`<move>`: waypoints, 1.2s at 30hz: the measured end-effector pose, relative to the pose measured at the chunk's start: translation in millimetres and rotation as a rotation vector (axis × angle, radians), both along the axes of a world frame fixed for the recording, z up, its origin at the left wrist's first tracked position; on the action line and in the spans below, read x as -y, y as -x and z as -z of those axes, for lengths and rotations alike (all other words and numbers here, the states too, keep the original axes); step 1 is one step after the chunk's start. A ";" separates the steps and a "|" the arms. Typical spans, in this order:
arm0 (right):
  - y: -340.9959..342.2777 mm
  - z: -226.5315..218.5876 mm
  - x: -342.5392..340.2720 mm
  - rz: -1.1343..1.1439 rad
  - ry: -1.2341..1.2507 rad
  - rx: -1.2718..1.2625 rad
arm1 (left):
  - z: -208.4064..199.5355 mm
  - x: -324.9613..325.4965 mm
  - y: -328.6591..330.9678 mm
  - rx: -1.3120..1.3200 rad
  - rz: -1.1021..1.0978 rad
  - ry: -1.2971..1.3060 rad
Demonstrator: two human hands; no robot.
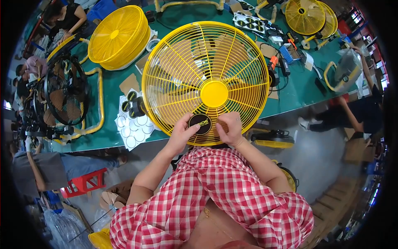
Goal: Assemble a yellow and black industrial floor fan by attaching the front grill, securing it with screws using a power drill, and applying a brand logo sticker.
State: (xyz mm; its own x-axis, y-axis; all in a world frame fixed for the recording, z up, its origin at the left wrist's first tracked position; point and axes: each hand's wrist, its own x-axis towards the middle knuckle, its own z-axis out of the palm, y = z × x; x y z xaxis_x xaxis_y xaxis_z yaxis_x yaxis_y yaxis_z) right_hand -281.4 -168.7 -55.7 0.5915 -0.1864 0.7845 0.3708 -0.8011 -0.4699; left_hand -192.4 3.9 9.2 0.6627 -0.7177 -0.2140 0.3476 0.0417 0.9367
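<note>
A yellow fan (174,90) with a round wire grille stands in front of me at the table's near edge, its blades showing through the wires. Its flat, round yellow hub (214,93) is bare. Below that hub, my left hand (180,133) pinches a round black sticker (203,120) with yellow lettering between thumb and fingers. My right hand (231,128) is just right of the sticker, fingers curled in and thumb bent toward them. Whether anything small is between those fingers is hidden.
White sticker sheets (134,128) with a few black discs lie left of the fan on the green table (286,101). A stack of yellow grilles (118,38) stands behind them. Tools, including an orange-and-black one (273,62), lie right. Other people (66,18) work around the table.
</note>
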 end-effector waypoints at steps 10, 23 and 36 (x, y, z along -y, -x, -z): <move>17.7 -60.4 10.7 -0.455 -0.965 -0.547 | -21.3 15.9 -0.6 0.103 0.184 -0.004; 21.9 -64.7 28.3 -0.408 -1.210 -0.470 | -20.2 22.6 5.4 0.162 -0.146 0.048; -14.7 -57.5 38.1 -0.208 -0.965 -0.508 | -9.8 46.9 -0.8 0.370 -0.341 -0.225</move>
